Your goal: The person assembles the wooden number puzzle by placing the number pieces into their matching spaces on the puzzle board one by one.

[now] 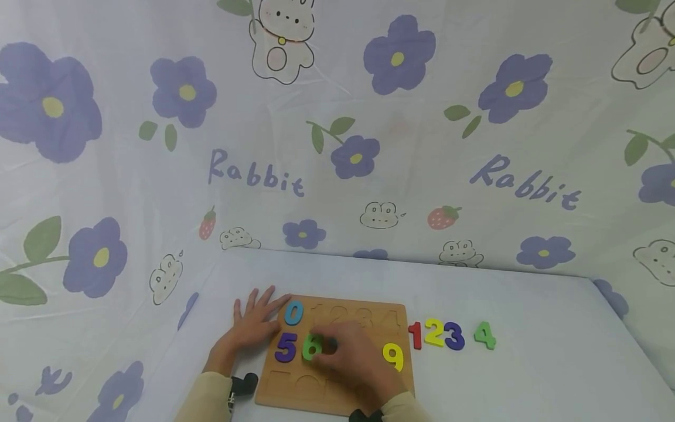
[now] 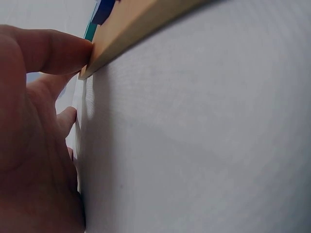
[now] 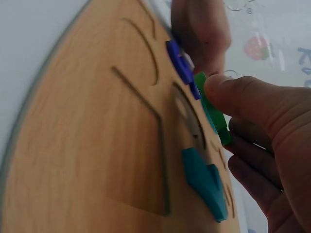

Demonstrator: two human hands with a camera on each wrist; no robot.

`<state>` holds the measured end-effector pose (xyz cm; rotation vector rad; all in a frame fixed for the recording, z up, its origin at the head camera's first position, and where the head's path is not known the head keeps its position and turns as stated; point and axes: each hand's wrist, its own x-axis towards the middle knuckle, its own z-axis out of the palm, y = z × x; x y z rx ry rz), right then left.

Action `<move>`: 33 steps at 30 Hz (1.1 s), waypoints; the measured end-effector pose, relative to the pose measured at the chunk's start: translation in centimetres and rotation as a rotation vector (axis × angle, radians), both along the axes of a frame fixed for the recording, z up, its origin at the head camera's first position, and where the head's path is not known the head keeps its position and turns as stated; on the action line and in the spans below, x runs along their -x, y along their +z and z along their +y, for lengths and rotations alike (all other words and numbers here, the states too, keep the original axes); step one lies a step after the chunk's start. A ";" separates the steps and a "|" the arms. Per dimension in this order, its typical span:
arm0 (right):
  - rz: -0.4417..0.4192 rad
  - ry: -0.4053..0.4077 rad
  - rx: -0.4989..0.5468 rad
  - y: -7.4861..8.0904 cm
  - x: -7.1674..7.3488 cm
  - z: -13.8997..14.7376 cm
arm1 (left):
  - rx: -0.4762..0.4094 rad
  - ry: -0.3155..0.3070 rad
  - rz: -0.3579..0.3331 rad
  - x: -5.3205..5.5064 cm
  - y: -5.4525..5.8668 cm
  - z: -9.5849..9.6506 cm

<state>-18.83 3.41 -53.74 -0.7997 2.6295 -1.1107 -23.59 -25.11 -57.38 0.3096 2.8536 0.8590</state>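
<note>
My right hand [image 1: 350, 354] pinches a green number 6 [image 3: 214, 111] between thumb and fingers. In the right wrist view the piece is tilted, above a bare curved recess in the wooden number board [image 1: 279, 395]. A teal number 7 [image 3: 204, 184] sits beside that recess; in the head view my right hand mostly hides it. My left hand [image 1: 255, 325] lies at the board's left edge with its fingers spread, the thumb against the side. Nearest to it on the board are a blue number 0 [image 1: 293, 313] and a purple number 5 [image 1: 286, 347].
A yellow number 9 [image 1: 392, 356] sits on the board's right side. On the white table right of the board lie a red 1 [image 1: 415, 335], a yellow 2 [image 1: 435, 332], a purple 3 [image 1: 454, 336] and a green 4 [image 1: 484, 336]. A patterned curtain [image 1: 337, 105] hangs behind.
</note>
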 end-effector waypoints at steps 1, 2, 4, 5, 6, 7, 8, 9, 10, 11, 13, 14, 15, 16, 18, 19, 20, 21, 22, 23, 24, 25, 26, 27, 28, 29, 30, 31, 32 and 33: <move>-0.014 -0.006 -0.006 -0.1 0.0 -0.1 | 0.000 0.002 -0.008 0.0 0.1 0.0; -0.028 -0.011 -0.011 -0.2 0.0 -0.2 | 0.001 0.001 -0.014 -0.1 0.2 0.1; -0.030 -0.015 -0.034 -0.4 0.0 -0.3 | -0.007 0.007 -0.006 0.1 -0.2 0.1; -0.025 -0.014 -0.044 -0.5 -0.1 -0.3 | -0.011 0.009 -0.001 0.1 -0.3 0.0; -0.015 -0.011 -0.051 -0.6 -0.1 -0.4 | -0.018 0.007 0.002 0.0 -0.2 0.0; -0.006 -0.007 -0.055 -0.7 -0.1 -0.5 | -0.020 0.005 0.008 0.0 -0.2 0.1; 0.008 -0.002 -0.059 -0.9 -0.1 -0.5 | -0.029 0.003 0.011 0.0 -0.1 0.1; 0.026 0.004 -0.062 -1.0 -0.1 -0.6 | -0.036 0.004 0.012 0.0 0.0 0.1; 0.042 0.012 -0.061 -1.1 -0.1 -0.6 | -0.038 0.004 0.017 0.0 0.0 0.0; 0.057 0.016 -0.062 -1.2 0.0 -0.6 | -0.040 0.005 0.019 0.0 0.0 0.0; 0.077 0.022 -0.063 -1.3 0.0 -0.7 | -0.030 0.008 0.019 0.0 -0.1 0.0; 0.085 0.024 -0.064 -1.4 0.0 -0.7 | -0.028 0.010 0.017 0.1 -0.1 -0.1; 0.090 0.026 -0.065 -1.4 0.0 -0.7 | -0.018 0.011 0.018 0.2 -0.3 -0.1; 0.095 0.029 -0.064 -1.5 0.0 -0.7 | -0.008 0.012 0.019 0.2 -0.4 -0.1; 0.100 0.030 -0.062 -1.5 0.0 -0.7 | 0.001 0.011 0.016 0.3 -0.4 -0.2; 0.103 0.030 -0.058 -1.5 -0.1 -0.7 | 0.001 0.011 0.015 0.3 -0.4 -0.2; 0.102 0.027 -0.053 -1.5 -0.1 -0.6 | -0.003 0.010 0.017 0.2 -0.4 -0.2; 0.103 0.024 -0.047 -1.5 -0.2 -0.5 | -0.009 0.008 0.017 0.2 -0.3 -0.2; 0.103 0.022 -0.037 -1.6 -0.2 -0.4 | -0.019 0.007 0.016 0.1 -0.2 -0.2; 0.096 0.016 -0.028 -1.6 -0.3 -0.2 | -0.028 0.006 0.017 0.1 -0.1 -0.1; 0.091 0.013 -0.014 -1.6 -0.3 0.0 | -0.032 0.004 0.019 0.1 -0.2 -0.1; 0.076 0.011 0.008 -1.5 -0.4 0.3 | -0.032 0.003 0.019 0.0 -0.1 -0.1; 0.058 0.000 0.017 -1.4 -0.5 0.6 | -0.032 0.002 0.021 0.0 -0.1 0.0; 0.049 -0.007 0.029 -1.2 -0.6 1.0 | -0.030 0.001 0.023 0.0 -0.2 0.0; 0.032 -0.012 0.045 -1.0 -0.7 1.5 | -0.025 0.002 0.022 0.0 -0.3 0.0; 0.015 -0.020 0.051 -0.6 -0.8 2.1 | -0.019 0.004 0.029 0.1 -0.4 0.0; 0.007 -0.027 0.055 -0.2 -1.0 2.7 | -0.016 0.006 0.032 0.1 -0.5 0.0; -0.001 -0.039 0.055 0.1 -1.1 3.4 | -0.022 0.006 0.032 0.1 -0.5 0.0; 0.004 -0.050 0.049 0.4 -1.2 4.1 | -0.029 0.005 0.036 0.1 -0.5 0.0; 0.008 -0.053 0.054 0.7 -1.3 4.9 | -0.028 0.004 0.040 0.1 -0.6 0.0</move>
